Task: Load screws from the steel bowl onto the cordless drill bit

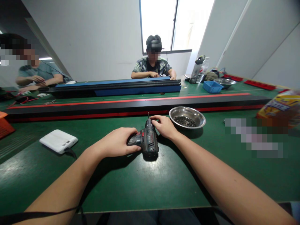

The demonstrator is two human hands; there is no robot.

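A black and grey cordless drill (147, 140) lies on its side on the green table (145, 184), its bit pointing away from me toward a long black and red rail (131, 107). My left hand (118, 142) is wrapped round the drill's handle. My right hand (164, 126) has its fingers closed on the chuck at the front of the drill. Just right of that hand stands a steel bowl (187, 117) holding small dark screws.
A white power bank (58, 141) with a cable lies at the left, an orange basket (4, 125) beyond it. A second blue and black rail (117, 87) lies farther back. Two other people sit across the table. A blue tray (212, 86), another bowl and bottles stand at the back right.
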